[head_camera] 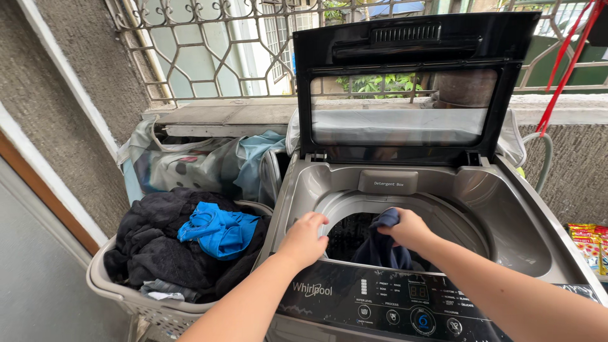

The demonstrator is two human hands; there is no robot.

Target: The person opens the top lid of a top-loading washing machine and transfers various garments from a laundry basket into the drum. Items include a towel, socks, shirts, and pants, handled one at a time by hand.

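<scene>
A grey top-loading washing machine (506, 215) stands in front of me with its dark glass lid (405, 88) raised upright. My right hand (408, 229) grips a dark blue garment (383, 244) that hangs down into the drum opening (345, 234). My left hand (305, 237) rests with curled fingers on the left rim of the drum opening, holding nothing that I can see. The black control panel (392, 304) lies under my forearms.
A beige laundry basket (111, 288) at the left is piled with dark clothes (158, 240) and a bright blue garment (218, 229). Behind it lies a patterned bag (183, 166). A ledge and metal window grille (209, 44) run along the back. Colourful packets (589, 244) sit at the right.
</scene>
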